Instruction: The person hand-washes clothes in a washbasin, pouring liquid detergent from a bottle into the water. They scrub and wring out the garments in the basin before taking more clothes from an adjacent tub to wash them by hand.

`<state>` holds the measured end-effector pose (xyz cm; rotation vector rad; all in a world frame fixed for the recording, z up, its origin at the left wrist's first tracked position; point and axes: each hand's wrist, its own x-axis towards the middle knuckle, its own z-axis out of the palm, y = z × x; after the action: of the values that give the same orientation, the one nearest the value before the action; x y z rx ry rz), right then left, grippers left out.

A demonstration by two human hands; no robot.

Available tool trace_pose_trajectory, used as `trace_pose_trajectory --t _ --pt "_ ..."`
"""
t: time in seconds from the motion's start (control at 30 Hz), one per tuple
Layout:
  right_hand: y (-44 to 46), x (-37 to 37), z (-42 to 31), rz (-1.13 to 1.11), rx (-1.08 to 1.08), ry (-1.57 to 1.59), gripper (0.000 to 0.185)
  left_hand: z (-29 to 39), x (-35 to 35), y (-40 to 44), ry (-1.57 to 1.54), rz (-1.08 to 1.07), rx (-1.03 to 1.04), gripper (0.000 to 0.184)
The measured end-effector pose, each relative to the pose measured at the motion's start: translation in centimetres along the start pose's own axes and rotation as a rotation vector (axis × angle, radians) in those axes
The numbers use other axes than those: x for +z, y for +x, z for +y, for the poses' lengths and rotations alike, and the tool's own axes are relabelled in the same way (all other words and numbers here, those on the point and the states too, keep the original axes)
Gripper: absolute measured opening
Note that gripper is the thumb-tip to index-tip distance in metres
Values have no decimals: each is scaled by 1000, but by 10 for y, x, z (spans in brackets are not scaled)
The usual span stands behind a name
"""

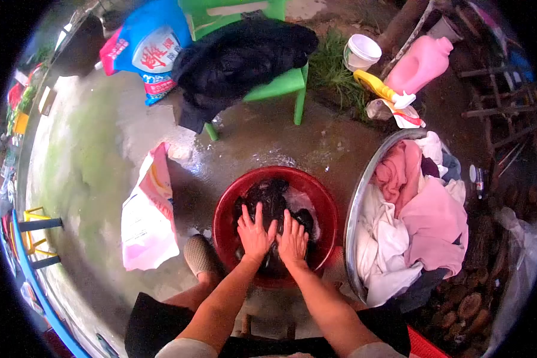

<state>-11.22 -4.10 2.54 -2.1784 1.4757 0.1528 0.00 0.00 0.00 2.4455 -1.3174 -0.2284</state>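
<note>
Fingers on both your hands are spread and nearly straight, gripping nothing that shows. Your left hand point(255, 238) and right hand point(292, 243) reach palm down over dark cloth point(268, 194), side by side, with the thumbs close together. That bunched cloth lies inside a round red basin point(218, 227) on the ground, straight in front of you.

As for progress, the dark cloth appears to be partway through handling: it is in the basin, under your hands, neither lifted out nor set aside. How much water is around it, and how clean it is, you cannot tell from this view.

Just to the right of the basin, a large metal tub point(350, 244) holds a heap of pink cloth point(438, 221) and white cloth point(379, 238). Ahead, black clothing point(238, 59) is draped over a green chair point(286, 86). Both lots lie apart from your hands; whether they are finished or waiting does not show.

To the left is a pink and white bag point(149, 221) on the wet-looking ground point(95, 179). Beyond the tub are a pink jug point(417, 65), a yellow spray bottle point(376, 86) and a white bucket point(362, 51).
</note>
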Motion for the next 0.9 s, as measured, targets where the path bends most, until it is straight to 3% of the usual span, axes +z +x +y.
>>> trace_pose_trajectory --t 0.07,0.1,0.17,0.2,0.3,0.33,0.43,0.5,0.57,0.6,0.63,0.67,0.7,0.77,0.8,0.9 --pt "2 -11 -3 -34 -38 -28 82 6 -9 5 25 37 -15 70" --pt "68 10 -3 6 -68 -30 75 -5 14 59 48 -24 -38 67" --pt "97 7 -3 -96 -25 0 69 -5 17 81 -3 -79 -35 63" --pt "107 -16 -1 -288 61 52 59 5 8 89 -48 -221 -99 58" --pt "144 -4 24 -147 4 163 44 5 -6 120 -187 -472 -209 50" --pt "150 2 28 -244 154 469 43 6 -14 123 -257 -458 -159 44" --pt "98 -25 21 29 370 1294 41 29 -61 113 -230 -360 90 38" --pt "90 -13 59 -64 282 1588 42 40 -91 87 -248 -279 400 30" --pt "72 -59 40 157 333 1490 46 42 -99 54 -147 -378 719 21" --pt "70 -60 36 206 236 1343 61 36 -94 33 -95 -357 914 21" --pt "60 -75 19 121 230 1230 67 37 -100 23 -41 -331 1112 21" --pt "53 -58 21 122 98 912 68 36 -109 13 -30 -419 1132 21" --pt "41 -35 24 118 -28 592 69 35 -116 5 -64 -525 1008 20" --pt "8 -4 16 21 31 189 72 28 -111 -6 -295 -353 625 21" --pt "-5 2 13 49 68 180 69 31 -106 -8 -277 -164 443 25" --pt "-25 9 1 146 74 66 58 25 -67 -26 -1 -71 140 53"
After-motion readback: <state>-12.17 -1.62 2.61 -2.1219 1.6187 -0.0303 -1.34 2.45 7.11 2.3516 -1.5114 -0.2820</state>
